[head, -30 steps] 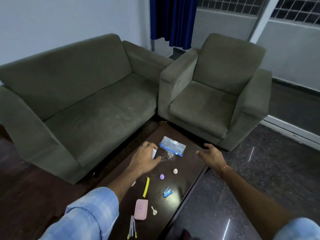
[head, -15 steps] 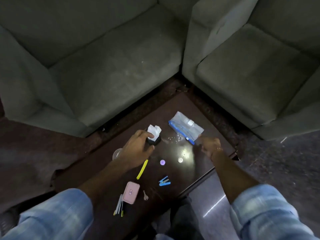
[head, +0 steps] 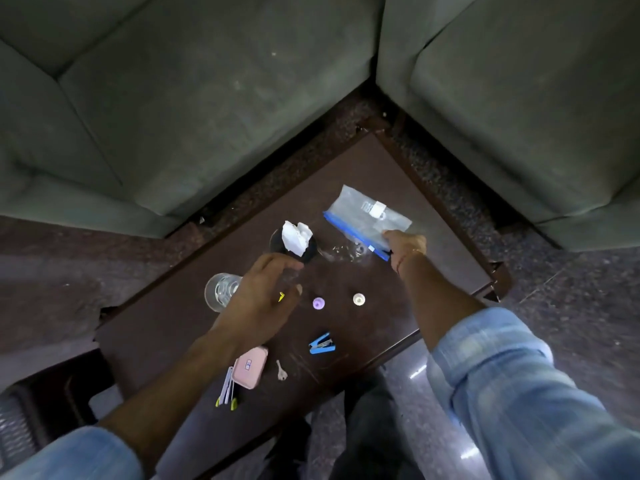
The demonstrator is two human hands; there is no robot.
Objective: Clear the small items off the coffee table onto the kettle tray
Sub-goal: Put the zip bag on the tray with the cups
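The dark coffee table (head: 166, 327) carries a clear zip bag (head: 363, 216) with a blue seal, a black round holder (head: 277, 242) with white tissue (head: 294, 237) in it, a purple cap (head: 318, 303), a white cap (head: 359, 299), a blue stapler (head: 322, 344), a pink case (head: 250, 367), a key (head: 281, 370) and pens (head: 227, 389). My right hand (head: 407, 244) pinches the bag's near corner. My left hand (head: 263, 296) hovers open just this side of the holder, hiding most of a yellow strip (head: 281, 297). No kettle tray is in view.
A drinking glass (head: 220, 292) stands left of my left hand. Small shiny bits (head: 346, 252) lie between holder and bag. A green sofa (head: 207, 98) and armchair (head: 519, 98) close in the table's far sides. Polished floor lies to the right.
The view has tilted down and closer to the table. My left hand has let go of the black holder and drawn back. My right hand has reached forward and taken hold of the bag's corner.
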